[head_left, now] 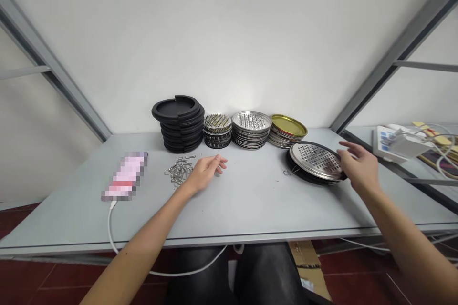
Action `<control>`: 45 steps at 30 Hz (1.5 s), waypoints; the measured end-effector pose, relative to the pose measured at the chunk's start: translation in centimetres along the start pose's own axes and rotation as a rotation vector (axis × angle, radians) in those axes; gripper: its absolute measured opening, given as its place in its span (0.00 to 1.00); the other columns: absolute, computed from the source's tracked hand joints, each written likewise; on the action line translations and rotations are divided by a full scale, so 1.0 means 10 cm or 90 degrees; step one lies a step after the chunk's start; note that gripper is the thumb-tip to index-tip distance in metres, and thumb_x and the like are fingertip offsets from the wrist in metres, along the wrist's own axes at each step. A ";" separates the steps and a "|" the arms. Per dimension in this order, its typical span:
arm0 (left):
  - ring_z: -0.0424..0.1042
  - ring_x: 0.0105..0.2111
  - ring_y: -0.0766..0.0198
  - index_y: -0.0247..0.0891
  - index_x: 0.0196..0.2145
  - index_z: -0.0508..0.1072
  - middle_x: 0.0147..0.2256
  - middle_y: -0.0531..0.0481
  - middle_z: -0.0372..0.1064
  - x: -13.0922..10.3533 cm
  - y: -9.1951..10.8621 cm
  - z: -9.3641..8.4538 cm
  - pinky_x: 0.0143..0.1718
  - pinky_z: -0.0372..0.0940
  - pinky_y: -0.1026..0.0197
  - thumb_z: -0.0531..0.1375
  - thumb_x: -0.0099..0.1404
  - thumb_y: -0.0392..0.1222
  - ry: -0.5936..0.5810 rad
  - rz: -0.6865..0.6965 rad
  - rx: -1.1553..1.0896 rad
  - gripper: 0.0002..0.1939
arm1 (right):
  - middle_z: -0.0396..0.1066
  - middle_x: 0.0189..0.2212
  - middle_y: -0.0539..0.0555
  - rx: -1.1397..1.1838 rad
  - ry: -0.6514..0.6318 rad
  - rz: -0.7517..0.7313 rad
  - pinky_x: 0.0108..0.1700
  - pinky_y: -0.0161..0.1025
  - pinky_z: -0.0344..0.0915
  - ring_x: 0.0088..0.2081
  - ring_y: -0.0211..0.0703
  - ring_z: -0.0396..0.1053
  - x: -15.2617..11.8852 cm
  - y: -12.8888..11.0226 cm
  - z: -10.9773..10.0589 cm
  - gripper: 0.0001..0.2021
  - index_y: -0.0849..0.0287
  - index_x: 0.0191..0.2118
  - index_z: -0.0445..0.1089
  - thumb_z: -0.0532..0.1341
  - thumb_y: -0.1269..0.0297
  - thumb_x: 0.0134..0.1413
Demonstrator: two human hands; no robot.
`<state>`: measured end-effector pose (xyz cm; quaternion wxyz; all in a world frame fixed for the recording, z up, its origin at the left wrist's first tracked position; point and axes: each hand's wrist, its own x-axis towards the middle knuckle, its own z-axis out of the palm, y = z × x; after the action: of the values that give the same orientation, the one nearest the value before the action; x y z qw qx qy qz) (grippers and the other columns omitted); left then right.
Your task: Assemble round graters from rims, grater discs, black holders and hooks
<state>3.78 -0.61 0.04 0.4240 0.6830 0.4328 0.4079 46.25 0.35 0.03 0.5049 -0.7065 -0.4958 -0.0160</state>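
My left hand (207, 170) rests above the table just right of a pile of small metal clips (179, 170), fingers loosely bent with nothing visible in them. At the right, my right hand (359, 164) is beside a black round holder (307, 176) topped by a silver perforated disc (317, 158); its fingers are apart at the disc's right edge, and whether they touch it is unclear. A wire clip (291, 171) sticks out from the left of this holder.
Along the wall stand stacks of black rings (182, 126), small spiked discs (217, 131), silver grater discs (251, 128) and gold-topped lids (288, 129). A phone (125, 176) with a white cable lies left. Shelf frames flank the table; a power strip (390, 143) is right.
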 end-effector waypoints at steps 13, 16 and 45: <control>0.73 0.31 0.61 0.31 0.43 0.75 0.35 0.43 0.74 -0.03 -0.01 0.02 0.37 0.68 0.57 0.45 0.71 0.58 -0.026 0.025 0.069 0.29 | 0.65 0.57 0.63 -0.269 -0.314 -0.512 0.55 0.57 0.62 0.55 0.62 0.64 -0.32 -0.20 0.07 0.28 0.58 0.59 0.63 0.57 0.49 0.57; 0.73 0.34 0.60 0.34 0.42 0.76 0.36 0.44 0.75 -0.04 0.02 0.02 0.40 0.66 0.57 0.47 0.71 0.53 -0.027 0.064 0.171 0.24 | 0.63 0.57 0.65 -0.238 -0.292 -0.540 0.56 0.59 0.61 0.57 0.63 0.62 -0.34 -0.33 0.07 0.28 0.59 0.58 0.63 0.58 0.49 0.56; 0.71 0.43 0.58 0.38 0.43 0.75 0.41 0.47 0.75 -0.02 -0.06 0.02 0.48 0.65 0.55 0.54 0.68 0.37 0.019 0.213 0.409 0.11 | 0.74 0.37 0.55 0.242 -0.478 -0.507 0.42 0.39 0.65 0.38 0.43 0.70 -0.88 -1.50 1.31 0.10 0.58 0.41 0.70 0.52 0.68 0.63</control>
<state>3.76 -0.69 -0.57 0.1086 0.8366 0.4273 0.3252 24.80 3.83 -0.53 0.3676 -0.3198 -0.8626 0.1361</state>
